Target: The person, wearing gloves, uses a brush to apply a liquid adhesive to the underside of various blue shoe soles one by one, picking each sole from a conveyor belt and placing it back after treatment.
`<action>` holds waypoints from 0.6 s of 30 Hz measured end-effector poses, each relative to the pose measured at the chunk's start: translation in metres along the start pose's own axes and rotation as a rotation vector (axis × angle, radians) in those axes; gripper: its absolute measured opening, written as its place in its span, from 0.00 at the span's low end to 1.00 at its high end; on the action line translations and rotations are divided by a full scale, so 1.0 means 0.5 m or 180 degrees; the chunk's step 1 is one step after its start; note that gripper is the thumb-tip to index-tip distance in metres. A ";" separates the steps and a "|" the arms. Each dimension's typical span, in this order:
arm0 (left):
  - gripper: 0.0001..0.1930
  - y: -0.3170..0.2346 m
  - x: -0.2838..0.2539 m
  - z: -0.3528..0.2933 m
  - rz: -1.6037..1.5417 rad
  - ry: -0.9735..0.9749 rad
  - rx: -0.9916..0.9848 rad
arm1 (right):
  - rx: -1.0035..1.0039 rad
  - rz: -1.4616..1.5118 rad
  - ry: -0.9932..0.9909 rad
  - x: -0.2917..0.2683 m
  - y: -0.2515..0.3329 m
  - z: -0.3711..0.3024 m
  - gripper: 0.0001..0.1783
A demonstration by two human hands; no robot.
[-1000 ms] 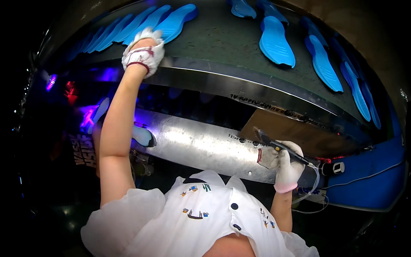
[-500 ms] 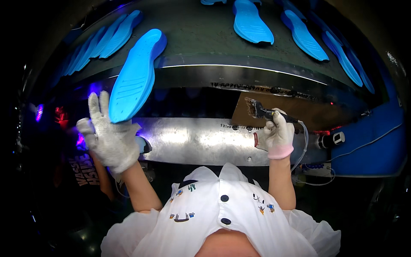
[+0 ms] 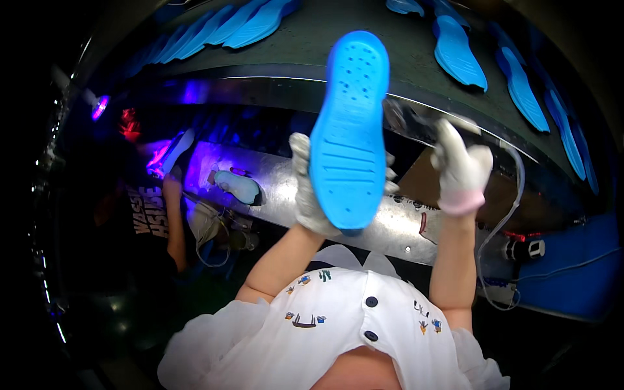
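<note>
A bright blue shoe sole (image 3: 351, 140) stands raised in front of me, its ribbed and dimpled face toward the view. Gloved fingers of my left hand (image 3: 305, 195) wrap its lower part from behind, showing at both edges. My right hand (image 3: 460, 162), in a white glove with a pink cuff, is closed around a dark-handled brush (image 3: 416, 118) beside the sole's right edge. Motion smears the brush and glove. A clear tube (image 3: 518, 188) trails down from the brush handle.
Several blue soles (image 3: 458, 52) lie on the dark conveyor belt (image 3: 318, 39) beyond its metal edge. On the metal ledge (image 3: 279, 188) rests a pale sole (image 3: 239, 187). At left, under violet light, a co-worker's arm (image 3: 174, 214) reaches toward another sole (image 3: 179, 151). A cardboard sheet (image 3: 422, 175) stands behind the ledge.
The sole is now in my left hand, farther right and in front of me. My right hand has swung the brush up toward it. The view has shifted leftward.
</note>
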State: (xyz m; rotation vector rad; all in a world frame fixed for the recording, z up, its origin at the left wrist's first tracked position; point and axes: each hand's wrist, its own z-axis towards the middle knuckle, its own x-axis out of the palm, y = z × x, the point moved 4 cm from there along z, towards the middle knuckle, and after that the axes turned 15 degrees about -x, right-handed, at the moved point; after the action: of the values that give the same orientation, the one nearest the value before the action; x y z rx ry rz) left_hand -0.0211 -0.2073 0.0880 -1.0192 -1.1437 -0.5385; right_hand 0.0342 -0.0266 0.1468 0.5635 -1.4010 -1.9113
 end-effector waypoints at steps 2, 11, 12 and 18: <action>0.61 0.036 0.010 -0.007 -0.0053 -0.0124 -0.0118 | -0.2264 -0.1365 0.0165 0.085 0.079 -0.005 0.09; 0.57 0.030 -0.013 0.005 -0.0553 0.0275 -0.0132 | -0.2136 -0.0822 0.0805 0.054 0.096 -0.112 0.14; 0.55 0.042 -0.017 -0.009 -0.0804 0.0341 -0.0173 | -0.2102 -0.1130 0.0563 0.066 0.093 -0.099 0.13; 0.54 0.065 -0.026 -0.027 -0.0899 0.0118 -0.0507 | -0.2181 -0.0648 0.1029 0.078 0.086 -0.121 0.15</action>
State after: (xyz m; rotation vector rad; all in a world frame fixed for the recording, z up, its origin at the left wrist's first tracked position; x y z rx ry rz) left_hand 0.0066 -0.2054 0.0630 -0.9839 -1.2343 -0.8813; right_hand 0.0621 -0.1022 0.1697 0.6433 -0.4469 -2.1735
